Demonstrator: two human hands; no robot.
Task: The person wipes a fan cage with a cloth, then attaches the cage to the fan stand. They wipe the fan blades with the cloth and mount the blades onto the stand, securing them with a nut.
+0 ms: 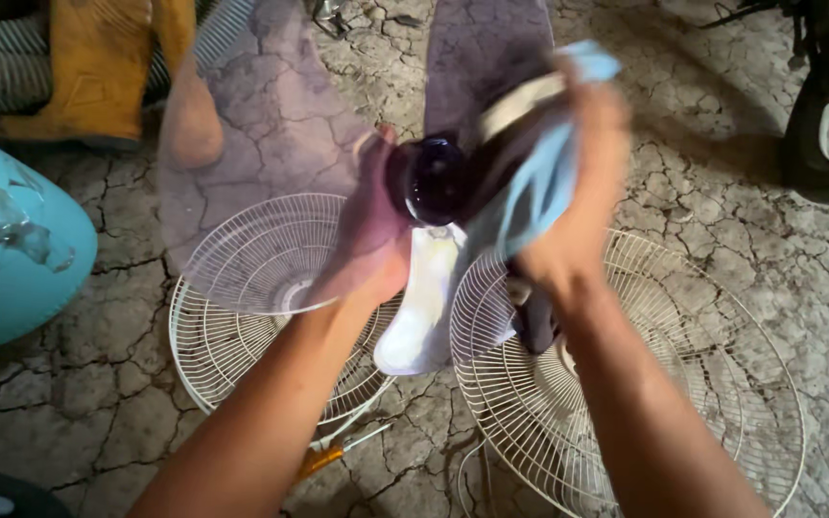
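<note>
The left hand [368, 240] holds a translucent fan blade assembly [338, 125] by its dark round hub [436, 179], with the fingers [376, 168] closed around the left side of the hub and the thumb side toward the camera. The right hand [573, 192] presses a light blue cloth [541, 177] against the blade just to the right of the hub; its fingers are bunched narrowly on the cloth, though the hand is blurred, so I cannot tell exactly how each finger lies. To do this wiping well, I judge that the left hand should keep the hub steady and not let the blades turn, while the cloth goes from the hub outward along one blade with even, moderate pressure, because the thin plastic may bend or crack if it is pushed hard. The blade assembly is between the two hands, its hub touching the left fingers and just beside the right ones, and its wide blades [486, 48] spread away beyond the fingers. Below the hands, two white wire fan guards [242, 278] [702, 317] lie on the cracked floor [750, 192], and a small orange-handled screwdriver [333, 456] lies near the left forearm. Yellow rubber boots [98, 67] stand well apart, far left of the fingers.
</note>
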